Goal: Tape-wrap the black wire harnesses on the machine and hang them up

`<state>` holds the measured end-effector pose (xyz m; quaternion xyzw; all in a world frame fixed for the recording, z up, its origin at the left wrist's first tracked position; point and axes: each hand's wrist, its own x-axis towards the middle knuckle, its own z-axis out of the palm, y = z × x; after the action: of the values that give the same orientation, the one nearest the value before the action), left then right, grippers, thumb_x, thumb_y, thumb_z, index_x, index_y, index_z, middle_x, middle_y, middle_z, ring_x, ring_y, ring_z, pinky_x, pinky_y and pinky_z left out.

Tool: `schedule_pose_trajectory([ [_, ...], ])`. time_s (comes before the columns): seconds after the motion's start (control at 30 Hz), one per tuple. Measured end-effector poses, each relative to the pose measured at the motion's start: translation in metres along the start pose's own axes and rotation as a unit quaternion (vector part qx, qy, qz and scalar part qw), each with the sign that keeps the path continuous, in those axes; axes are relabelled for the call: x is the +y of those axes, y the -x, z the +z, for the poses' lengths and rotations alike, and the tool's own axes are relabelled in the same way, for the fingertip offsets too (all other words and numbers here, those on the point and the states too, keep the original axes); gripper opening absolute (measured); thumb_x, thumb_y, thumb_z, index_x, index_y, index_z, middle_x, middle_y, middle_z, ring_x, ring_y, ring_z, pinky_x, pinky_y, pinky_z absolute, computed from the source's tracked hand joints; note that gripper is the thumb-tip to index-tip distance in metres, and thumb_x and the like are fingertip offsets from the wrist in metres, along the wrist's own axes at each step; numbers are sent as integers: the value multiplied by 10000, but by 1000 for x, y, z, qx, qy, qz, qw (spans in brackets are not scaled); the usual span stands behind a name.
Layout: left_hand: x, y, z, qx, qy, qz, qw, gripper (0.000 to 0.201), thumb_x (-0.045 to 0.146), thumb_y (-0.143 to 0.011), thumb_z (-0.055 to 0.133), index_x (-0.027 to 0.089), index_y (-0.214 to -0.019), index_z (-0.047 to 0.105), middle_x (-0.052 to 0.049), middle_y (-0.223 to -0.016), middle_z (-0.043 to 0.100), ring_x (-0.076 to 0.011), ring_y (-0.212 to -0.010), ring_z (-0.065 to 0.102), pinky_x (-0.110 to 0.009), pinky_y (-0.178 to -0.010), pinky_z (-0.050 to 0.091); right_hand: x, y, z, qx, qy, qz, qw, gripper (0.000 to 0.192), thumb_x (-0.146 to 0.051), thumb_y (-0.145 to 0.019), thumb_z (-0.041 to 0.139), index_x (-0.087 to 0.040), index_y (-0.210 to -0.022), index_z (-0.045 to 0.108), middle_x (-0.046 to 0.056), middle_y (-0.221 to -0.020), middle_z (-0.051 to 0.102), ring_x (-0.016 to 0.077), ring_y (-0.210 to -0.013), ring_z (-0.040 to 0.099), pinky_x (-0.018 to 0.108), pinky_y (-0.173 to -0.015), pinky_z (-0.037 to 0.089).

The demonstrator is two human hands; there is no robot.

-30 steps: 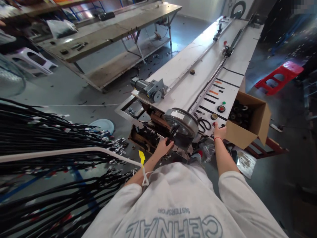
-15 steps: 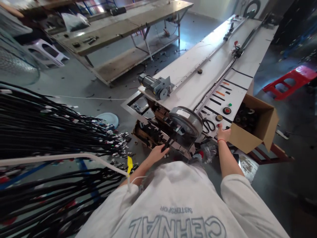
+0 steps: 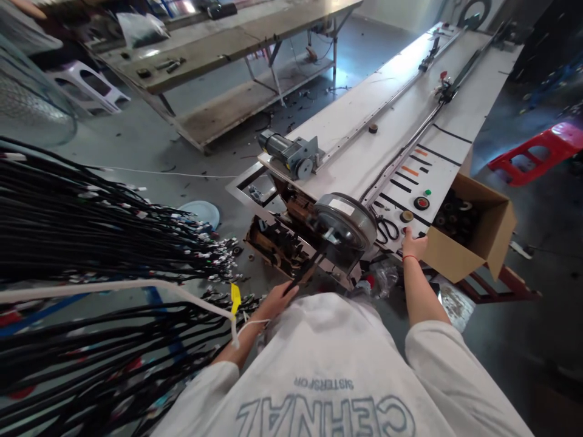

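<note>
My left hand (image 3: 280, 297) is closed around the end of a black cable (image 3: 306, 270), low beside my shirt. That cable slants up to the round grey wheel (image 3: 346, 220) at the near end of the long white table (image 3: 353, 161). At the table's near right corner is my right hand (image 3: 414, 245), its thumb on a small red button (image 3: 405, 230) and its fingers curled by the edge, partly hidden. Close by lie a tape roll (image 3: 407, 216), black-handled scissors (image 3: 387, 229) and a red-and-black roll (image 3: 421, 203).
An open cardboard box (image 3: 478, 233) of dark rolls stands right of the table. Many black cables (image 3: 113, 224) hang at left. A motor (image 3: 289, 153) sits on the table's left corner. A red stool (image 3: 537, 155) and a long workbench (image 3: 218, 64) stand farther off.
My left hand has moved down and left, toward my body, drawing the black cable with it. My right hand stays at the red button. The view has shifted slightly.
</note>
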<state>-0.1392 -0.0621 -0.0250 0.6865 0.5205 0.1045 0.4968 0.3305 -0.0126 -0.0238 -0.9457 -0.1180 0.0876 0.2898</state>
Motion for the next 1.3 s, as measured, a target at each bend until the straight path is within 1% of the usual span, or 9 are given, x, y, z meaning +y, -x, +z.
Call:
schedule_pose_trajectory([
  [0.13,19,-5,1,56,29,-8,998,463,595,-839,434,175,-739,600,-37,-702,633,-187,-701,560,-277,-662,424,0,0,-1,-4,-2,0,1000,699,-620,-824,591,-84,-1258,479,261,-1274,565,380,-1189,543,487,-987,429],
  [0.27,36,-19,1,75,33,2,997,436,578,-852,434,184,-724,572,-24,-682,604,-174,-669,539,-275,-652,410,-3,3,-5,4,-20,-2,1000,648,-600,-809,616,-108,-1218,509,249,-1257,578,378,-1169,551,477,-995,424],
  [0.47,52,-45,1,62,45,31,997,455,564,-894,399,178,-709,553,1,-636,552,-146,-617,497,-259,-605,370,-4,5,-6,8,-20,1,1000,651,-603,-812,617,-104,-1219,519,250,-1245,585,382,-1174,550,494,-1002,419],
  [0.63,60,-63,11,44,67,35,996,461,562,-905,388,174,-735,568,19,-606,518,-133,-603,483,-246,-588,364,-1,2,-4,6,-19,1,1000,668,-611,-821,604,-104,-1246,514,242,-1260,584,378,-1182,554,492,-997,426],
  [0.83,74,-79,22,56,72,54,994,391,504,-911,407,178,-785,580,-5,-690,602,-148,-668,540,-255,-659,416,-2,3,-4,10,-25,3,1000,677,-618,-805,613,-110,-1241,511,236,-1256,587,376,-1169,560,476,-989,433],
  [0.93,77,-83,27,78,76,60,992,354,469,-930,394,183,-811,565,-14,-724,629,-150,-689,560,-263,-696,438,-4,5,-5,19,-25,7,999,683,-628,-796,618,-116,-1236,513,238,-1240,591,380,-1165,560,479,-998,425],
  [1.0,77,-85,31,72,81,73,991,365,463,-943,375,183,-802,562,-20,-735,634,-150,-700,563,-269,-714,445,-5,6,-4,22,-18,6,1000,683,-634,-806,600,-113,-1239,511,246,-1255,580,385,-1172,554,488,-1005,418],
  [1.13,72,-86,38,51,118,74,989,450,521,-950,318,179,-766,547,3,-643,558,-138,-627,510,-263,-641,428,-5,6,-3,15,-4,7,1000,675,-654,-852,518,-110,-1251,497,248,-1288,557,389,-1183,547,513,-993,423],
  [1.3,72,-85,34,62,117,55,990,470,547,-945,319,181,-732,524,10,-600,505,-134,-616,487,-253,-594,405,-4,5,-5,-2,-4,-6,1000,709,-642,-822,577,-103,-1269,466,250,-1282,550,385,-1193,537,504,-994,420],
])
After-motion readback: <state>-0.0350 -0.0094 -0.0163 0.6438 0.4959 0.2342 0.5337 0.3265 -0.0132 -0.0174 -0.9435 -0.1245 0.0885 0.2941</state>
